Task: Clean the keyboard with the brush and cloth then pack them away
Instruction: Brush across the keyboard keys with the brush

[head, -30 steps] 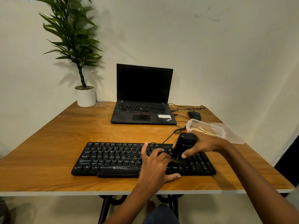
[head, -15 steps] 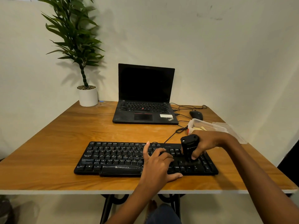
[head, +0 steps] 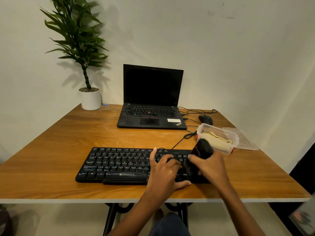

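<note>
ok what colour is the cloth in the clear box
Pale cream-yellow: the cloth lies in the clear box, best seen in the head view.

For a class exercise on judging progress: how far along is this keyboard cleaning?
Done: the container stands open, its lid beside it. In hand: the right hand grips the brush against the right end of the keyboard while the left hand rests on the keys. Left: the cloth lies in the container; wiping and packing remain.
</note>
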